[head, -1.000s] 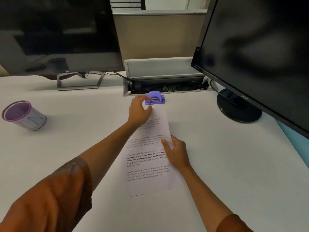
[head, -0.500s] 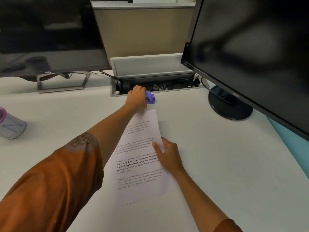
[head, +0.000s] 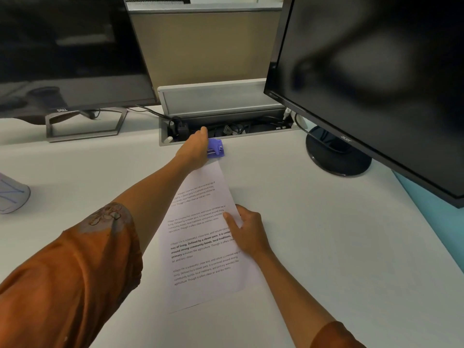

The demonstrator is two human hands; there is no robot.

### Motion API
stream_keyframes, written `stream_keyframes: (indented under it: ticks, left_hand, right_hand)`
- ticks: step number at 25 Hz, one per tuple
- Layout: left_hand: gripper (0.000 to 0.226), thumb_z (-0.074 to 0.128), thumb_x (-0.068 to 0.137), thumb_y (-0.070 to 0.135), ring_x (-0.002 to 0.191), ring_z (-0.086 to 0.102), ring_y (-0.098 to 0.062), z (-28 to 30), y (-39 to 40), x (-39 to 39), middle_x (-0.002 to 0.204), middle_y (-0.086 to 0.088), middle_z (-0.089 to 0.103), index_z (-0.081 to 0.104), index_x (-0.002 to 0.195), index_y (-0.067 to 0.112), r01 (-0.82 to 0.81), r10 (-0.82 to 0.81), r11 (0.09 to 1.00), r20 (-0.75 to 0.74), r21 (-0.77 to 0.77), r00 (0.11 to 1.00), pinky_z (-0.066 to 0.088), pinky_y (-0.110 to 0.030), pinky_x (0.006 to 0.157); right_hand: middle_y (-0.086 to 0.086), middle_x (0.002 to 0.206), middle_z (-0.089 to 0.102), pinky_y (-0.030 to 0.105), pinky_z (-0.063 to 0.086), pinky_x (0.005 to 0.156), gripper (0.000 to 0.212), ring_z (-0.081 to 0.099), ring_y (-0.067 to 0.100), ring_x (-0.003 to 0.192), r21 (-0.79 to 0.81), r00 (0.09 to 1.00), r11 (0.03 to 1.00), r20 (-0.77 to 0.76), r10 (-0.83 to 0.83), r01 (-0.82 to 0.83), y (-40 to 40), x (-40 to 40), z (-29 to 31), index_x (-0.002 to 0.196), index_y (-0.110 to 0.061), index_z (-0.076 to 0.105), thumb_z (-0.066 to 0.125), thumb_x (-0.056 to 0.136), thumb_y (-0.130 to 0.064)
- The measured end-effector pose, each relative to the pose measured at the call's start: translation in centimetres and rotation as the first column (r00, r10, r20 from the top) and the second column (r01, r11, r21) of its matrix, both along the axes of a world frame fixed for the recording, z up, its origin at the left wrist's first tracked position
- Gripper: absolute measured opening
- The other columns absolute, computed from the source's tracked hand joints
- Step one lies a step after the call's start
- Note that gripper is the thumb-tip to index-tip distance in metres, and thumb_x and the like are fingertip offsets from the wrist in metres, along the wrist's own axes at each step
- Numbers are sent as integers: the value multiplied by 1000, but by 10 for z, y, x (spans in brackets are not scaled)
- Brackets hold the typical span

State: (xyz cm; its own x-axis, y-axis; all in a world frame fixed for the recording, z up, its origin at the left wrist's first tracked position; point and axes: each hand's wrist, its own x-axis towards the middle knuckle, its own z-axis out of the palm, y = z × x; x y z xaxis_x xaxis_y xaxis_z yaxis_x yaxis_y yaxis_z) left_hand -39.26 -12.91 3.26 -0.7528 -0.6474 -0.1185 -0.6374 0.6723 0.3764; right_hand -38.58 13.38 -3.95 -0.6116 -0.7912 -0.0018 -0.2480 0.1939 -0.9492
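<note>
Left hand [head: 193,149], beside the hole punch [head: 217,149] a second ago, now clamps over it at the far edge of the paper [head: 200,237]. Right hand [head: 249,234] pinches its right edge on the counter [head: 339,242]; punching likely begins.

Dim, even indoor light, soft shadows on the white surface [head: 326,247], hazy reflections on both dark monitors [head: 376,71], wide-angle bending at edges, slight softness throughout
</note>
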Motion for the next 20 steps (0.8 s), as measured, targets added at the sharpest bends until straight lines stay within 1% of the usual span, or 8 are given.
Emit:
stream_keyframes:
  ticks: [2,5,8,10,12,14,17,20]
  left_hand:
    - [47,76,82,5,99,58,-29,4,-2,12,116,-17,57,44,116,10,-24,21,998,-57,-60,998,55,-43,83]
    - [48,76,82,5,100,58,-27,14,-10,36,115,-16,56,45,118,12,-147,133,986,-164,-78,978,53,-40,80]
    - [54,77,80,3,94,56,-23,24,-21,65,111,-13,56,45,122,11,-251,246,968,-208,1,947,48,-34,73]
    - [54,79,79,5,90,54,-21,27,-22,87,105,-11,56,45,121,9,-305,307,952,-185,41,934,46,-32,70]
    - [48,77,82,8,83,55,-20,27,-17,114,99,-10,55,44,117,7,-349,357,934,-195,76,913,44,-30,66]
    - [37,72,87,11,72,53,-17,24,-6,142,94,-9,54,40,106,9,-394,415,910,-263,133,871,40,-26,57]
    - [32,66,92,15,63,48,-13,18,13,179,91,-9,54,36,102,11,-491,534,845,-291,213,794,37,-24,50]
    - [26,61,95,18,60,48,-10,12,30,218,89,-9,55,39,102,8,-595,647,762,-247,256,722,33,-23,47]
  right_hand:
    - [-17,106,74,13,56,77,29,70,-4,95,-3,1000,1000,6,4,-4,0,0,0,121,-18,70,60,98,-34]
    - [-16,108,74,14,57,79,29,70,-3,97,-13,1000,1000,0,7,-7,0,1,1,121,-18,70,61,98,-33]
    - [-15,109,75,15,57,80,29,70,-3,98,-23,1000,1000,-20,6,-6,-1,1,1,121,-19,70,62,97,-33]
    - [-18,108,74,14,56,81,29,70,-4,99,-17,999,1000,-32,6,-6,0,1,1,121,-19,70,62,97,-32]
    - [-22,106,72,11,55,79,28,69,-7,98,-17,998,1000,-55,8,-9,0,2,0,121,-19,70,63,97,-31]
    - [-29,105,69,8,53,78,28,67,-10,97,-23,997,1000,-81,13,-15,-1,2,0,121,-19,70,63,97,-30]
    - [-30,101,69,5,51,75,27,68,-11,95,-16,996,1000,-90,7,-9,-2,1,0,119,-19,71,63,97,-31]
    - [-26,97,71,5,51,71,26,69,-9,92,-2,995,1000,-99,-3,3,-1,1,-1,118,-19,71,62,97,-32]
